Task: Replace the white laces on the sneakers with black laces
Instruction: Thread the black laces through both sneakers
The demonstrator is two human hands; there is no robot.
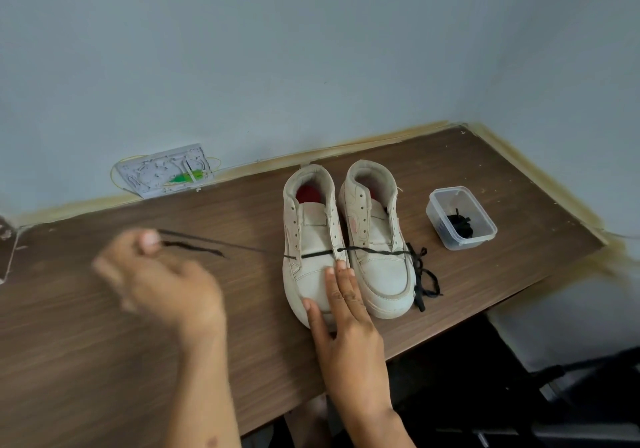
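Note:
Two white high-top sneakers stand side by side on the brown table, toes toward me. A black lace (367, 250) runs through the lowest eyelets of the left sneaker (311, 240) and lies across the right sneaker (377, 240), its far end bunched on the table at the right. My left hand (162, 274), blurred, pinches the lace's other end out to the left. My right hand (343, 312) lies flat on the left sneaker's toe, fingers apart. No white laces are visible.
A clear plastic tub (460, 217) holding another black lace sits right of the sneakers. A grey plastic plate with wires (166, 170) is fixed to the wall at the back left. The table edge (450, 333) runs close below the shoes, with dark space underneath.

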